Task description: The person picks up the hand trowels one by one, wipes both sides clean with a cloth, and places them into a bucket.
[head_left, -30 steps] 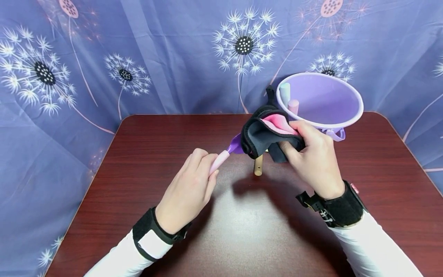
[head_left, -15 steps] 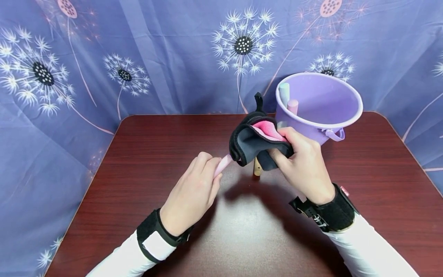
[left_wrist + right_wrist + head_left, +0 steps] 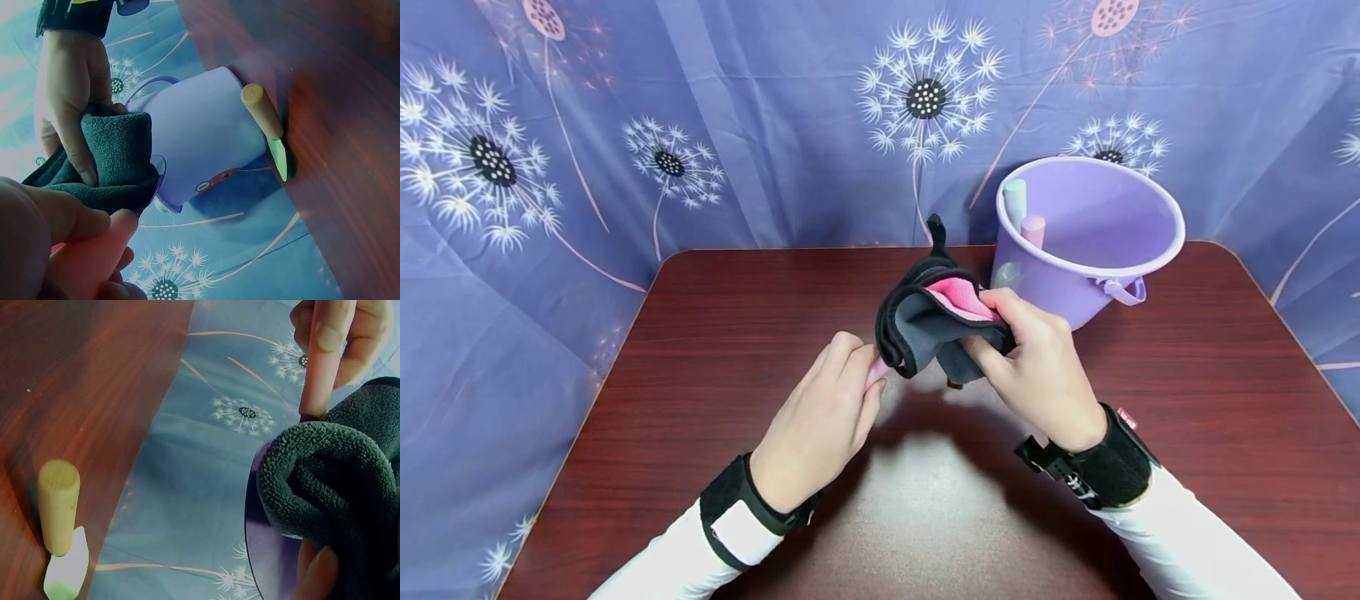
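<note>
My left hand [image 3: 823,417] grips the pink handle [image 3: 322,362] of a toy shovel with a purple blade [image 3: 269,556]. A dark grey cloth [image 3: 917,325] with black edging and a pink side is held in my right hand [image 3: 1037,375], thumb and fingers pinching it. The folded cloth lies against the shovel where handle meets blade. In the head view it hides the purple blade; the right wrist view shows part of it beside the cloth.
A lilac bucket [image 3: 1048,287] stands at the back right, with a mint and a pink handle end inside. On the table [image 3: 700,333] lies a small trowel [image 3: 262,112] with a wooden handle and a green-tipped blade, mostly covered by the cloth in the head view.
My right hand has moved the cloth left and nearer, over the shovel's blade and part of its handle. My left hand has shifted slightly right and keeps its grip.
</note>
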### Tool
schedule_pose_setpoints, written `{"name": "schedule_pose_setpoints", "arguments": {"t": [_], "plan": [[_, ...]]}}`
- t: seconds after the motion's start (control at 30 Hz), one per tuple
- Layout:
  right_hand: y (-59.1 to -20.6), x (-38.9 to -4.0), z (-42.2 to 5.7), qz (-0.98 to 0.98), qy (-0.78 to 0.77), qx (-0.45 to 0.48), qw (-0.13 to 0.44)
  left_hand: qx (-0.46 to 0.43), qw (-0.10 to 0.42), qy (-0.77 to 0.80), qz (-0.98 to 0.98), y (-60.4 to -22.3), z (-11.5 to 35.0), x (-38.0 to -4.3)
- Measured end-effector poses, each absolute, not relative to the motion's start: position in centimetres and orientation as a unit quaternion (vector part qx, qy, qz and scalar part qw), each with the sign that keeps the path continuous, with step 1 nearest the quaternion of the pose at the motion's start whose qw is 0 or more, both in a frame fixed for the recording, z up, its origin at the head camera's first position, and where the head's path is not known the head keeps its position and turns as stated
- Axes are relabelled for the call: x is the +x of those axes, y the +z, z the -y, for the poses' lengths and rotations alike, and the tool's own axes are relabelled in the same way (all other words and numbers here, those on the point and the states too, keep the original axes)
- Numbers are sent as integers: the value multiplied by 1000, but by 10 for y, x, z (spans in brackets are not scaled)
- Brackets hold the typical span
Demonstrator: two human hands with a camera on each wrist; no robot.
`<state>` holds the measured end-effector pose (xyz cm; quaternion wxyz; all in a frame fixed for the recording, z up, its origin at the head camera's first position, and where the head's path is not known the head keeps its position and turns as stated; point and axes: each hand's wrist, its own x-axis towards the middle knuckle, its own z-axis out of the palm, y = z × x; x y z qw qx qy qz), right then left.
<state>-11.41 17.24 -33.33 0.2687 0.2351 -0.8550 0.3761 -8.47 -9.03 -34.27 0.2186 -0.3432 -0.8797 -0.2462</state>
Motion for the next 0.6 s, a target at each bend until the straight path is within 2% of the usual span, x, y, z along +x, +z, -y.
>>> {"name": "schedule_pose_setpoints", "arguments": {"t": [0.6], "plan": [[-335, -117, -175, 838, 357, 326, 252, -339, 216, -263, 877, -338, 95, -87]]}}
